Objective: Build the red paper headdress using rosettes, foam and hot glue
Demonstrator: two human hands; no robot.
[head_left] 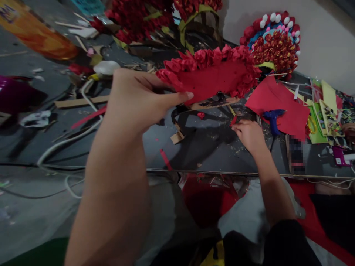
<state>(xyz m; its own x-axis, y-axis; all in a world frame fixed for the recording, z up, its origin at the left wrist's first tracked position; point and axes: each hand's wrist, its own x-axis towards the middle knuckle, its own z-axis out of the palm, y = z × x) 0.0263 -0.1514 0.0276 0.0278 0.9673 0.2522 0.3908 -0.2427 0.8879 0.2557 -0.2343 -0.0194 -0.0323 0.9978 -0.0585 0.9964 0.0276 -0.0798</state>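
Observation:
My left hand point(149, 96) grips the left end of a red paper piece point(216, 79) edged with crumpled red paper flowers, held up above the table. The thumb lies on its flat red face. Lower and to the right, my right hand point(248, 135) is closed, its fingertips pinching a small red strip point(233, 120) just over the dark tabletop. A small red paper bud point(201, 115) lies between the two hands. Right of my right hand, a blue glue gun point(274, 120) rests on a red paper sheet point(285, 99).
Red flower pieces point(141, 22) stand at the back, with a round decorated piece point(273, 46) against the wall. An orange bottle point(39, 33) and a white cable point(63, 140) are at the left. The table's front edge point(208, 171) runs below my hands.

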